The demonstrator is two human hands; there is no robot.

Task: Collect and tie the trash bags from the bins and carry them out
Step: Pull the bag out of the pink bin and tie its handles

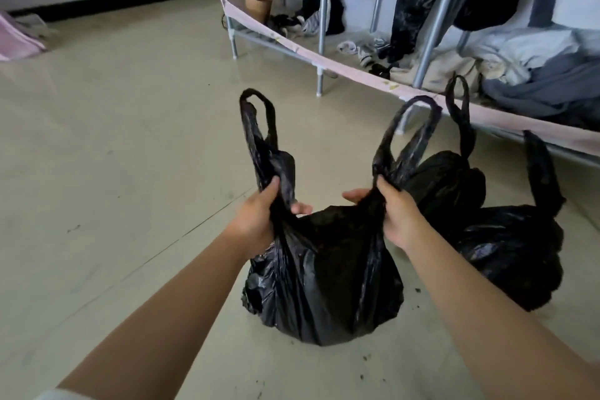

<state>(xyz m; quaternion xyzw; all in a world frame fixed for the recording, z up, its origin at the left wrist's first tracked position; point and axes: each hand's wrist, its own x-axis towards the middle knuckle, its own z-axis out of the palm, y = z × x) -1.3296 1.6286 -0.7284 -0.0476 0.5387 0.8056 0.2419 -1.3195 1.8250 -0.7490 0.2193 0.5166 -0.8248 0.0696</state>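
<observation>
Full black plastic trash bag (pixel 324 276) stood on floor, left hand (pixel 256 221) clenched its 10 o'clock handle loop (pixel 259 127), right hand (pixel 397 214) clenched its 2 o'clock handle loop (pixel 409 136)

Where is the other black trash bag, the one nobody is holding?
In the head view, the second black bag sits on the floor at right, just behind the held bag and before the clothes rack.

No readable text, label or number shows, as far as visible.
</observation>
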